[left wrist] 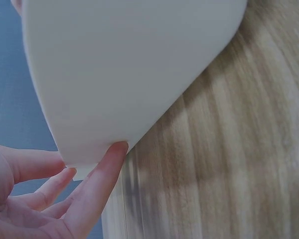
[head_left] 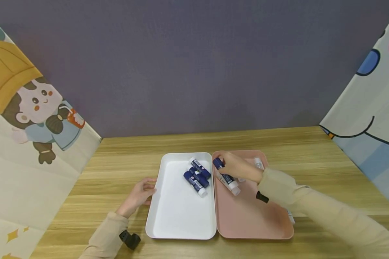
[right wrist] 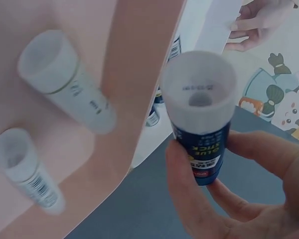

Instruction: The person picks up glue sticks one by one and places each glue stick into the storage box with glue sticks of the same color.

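Note:
My right hand (head_left: 238,165) pinches a dark blue glue stick (head_left: 228,178) between thumb and fingers, over the left side of the pink tray (head_left: 253,223). In the right wrist view its white end (right wrist: 199,92) faces the camera, with lettering on the blue barrel. White glue sticks (right wrist: 74,84) lie in the pink tray. At the left rim of the white tray (head_left: 178,230), my left hand (head_left: 139,194) grips the edge, thumb and fingers on its outer wall (left wrist: 134,74). Several blue glue sticks (head_left: 196,183) lie in the white tray's upper right part.
Both trays stand side by side on a wooden table (head_left: 126,158), long edges together. A grey panel (head_left: 194,72) rises behind the table, with printed cartoon sheets (head_left: 35,108) at the sides. A small white object (head_left: 291,217) shows beside the pink tray's right edge.

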{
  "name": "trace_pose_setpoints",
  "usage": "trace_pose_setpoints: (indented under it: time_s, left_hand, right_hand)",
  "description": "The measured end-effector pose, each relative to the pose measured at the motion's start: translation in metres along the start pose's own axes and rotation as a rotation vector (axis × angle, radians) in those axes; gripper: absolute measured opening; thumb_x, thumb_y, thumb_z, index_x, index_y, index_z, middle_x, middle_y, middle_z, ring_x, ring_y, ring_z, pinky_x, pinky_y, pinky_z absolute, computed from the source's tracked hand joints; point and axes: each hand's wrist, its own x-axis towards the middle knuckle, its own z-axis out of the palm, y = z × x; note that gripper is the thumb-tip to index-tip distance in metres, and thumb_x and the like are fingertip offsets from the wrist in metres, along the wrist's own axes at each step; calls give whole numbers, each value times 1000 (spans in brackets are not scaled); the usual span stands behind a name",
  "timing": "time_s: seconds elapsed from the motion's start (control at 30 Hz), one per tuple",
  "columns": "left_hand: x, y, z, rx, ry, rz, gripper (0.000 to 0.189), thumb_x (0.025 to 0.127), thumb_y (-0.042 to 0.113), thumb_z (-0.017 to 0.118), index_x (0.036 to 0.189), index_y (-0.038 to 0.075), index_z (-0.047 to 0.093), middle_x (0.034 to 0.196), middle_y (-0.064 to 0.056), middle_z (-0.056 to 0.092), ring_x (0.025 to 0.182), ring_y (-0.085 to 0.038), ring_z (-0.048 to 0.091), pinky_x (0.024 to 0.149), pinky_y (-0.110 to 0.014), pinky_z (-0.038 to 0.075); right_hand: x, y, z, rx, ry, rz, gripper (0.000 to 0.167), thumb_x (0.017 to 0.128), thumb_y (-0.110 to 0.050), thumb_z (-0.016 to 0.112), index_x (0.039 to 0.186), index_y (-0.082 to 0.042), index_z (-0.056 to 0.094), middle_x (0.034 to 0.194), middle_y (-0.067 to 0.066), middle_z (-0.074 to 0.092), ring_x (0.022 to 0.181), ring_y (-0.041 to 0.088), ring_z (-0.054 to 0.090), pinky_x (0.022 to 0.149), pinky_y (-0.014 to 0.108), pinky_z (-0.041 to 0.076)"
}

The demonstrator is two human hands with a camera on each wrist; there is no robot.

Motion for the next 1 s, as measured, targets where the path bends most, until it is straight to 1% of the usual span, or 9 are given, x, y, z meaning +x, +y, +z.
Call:
trace_pose_setpoints:
  time_s: [0.1,0.17,0.27,0.33,0.53,0.67,0.8,0.9,1.0]
  left_hand:
    - [0,0,0,4,0,0,33,86,-4,48,118,-6,44,105,-25,51,77,-22,59,62,-38,55]
    - [0,0,0,5,3,1,33,86,-4,48,118,-6,44,105,-25,52,78,-23,59,61,-38,55]
    - [1,-1,0,8,7,1,32,86,-4,48,118,-6,45,105,-25,52,78,-22,59,61,-37,55]
    - [1,-1,0,8,9,1,32,86,-4,48,118,-5,45,105,-25,52,78,-22,58,61,-37,55]
    - [1,-2,0,8,9,1,32,86,-3,49,118,-5,46,104,-23,52,77,-22,58,60,-37,55]
    - [0,-2,-1,7,9,4,32,86,-3,49,118,-5,46,104,-24,52,78,-22,58,60,-38,55]
    - [0,-2,-2,-1,8,1,32,86,-3,49,118,-5,45,104,-24,52,78,-22,58,61,-37,55]
    - [0,-2,-2,-8,5,-1,32,86,-3,48,118,-5,45,105,-24,52,77,-22,58,61,-37,55]
    - [-1,-2,-3,-13,2,-3,33,86,-4,48,118,-6,45,105,-24,51,76,-22,58,61,-38,55]
  right_hand:
    - [5,-7,4,10,-16,29,44,78,1,58,120,3,46,84,12,55,53,11,41,46,20,34]
    - [8,-11,7,-10,-11,42,45,77,-1,60,120,3,46,86,12,56,56,11,45,48,20,38]
    - [13,-18,12,-24,-16,50,45,77,-1,60,121,2,46,80,9,54,58,12,45,48,20,39]
    - [16,-22,15,-35,-20,54,46,77,-2,62,120,1,47,72,7,52,54,12,43,45,19,37]
    - [21,-31,25,-8,-64,60,47,80,-2,59,124,-2,44,71,8,52,48,11,38,43,20,32]
    - [23,-38,32,-14,-65,13,45,79,-1,60,122,-1,45,83,12,58,55,12,46,47,21,40]
    - [23,-45,38,-58,-67,-28,44,79,-1,61,120,0,47,100,15,59,73,15,55,59,24,48]
    - [24,-51,43,-101,-81,-38,43,79,-3,62,120,0,47,103,16,59,79,17,55,63,26,49]
    - [25,-56,49,-143,-100,-40,43,79,-5,63,119,-2,48,104,15,59,81,16,55,63,24,48]
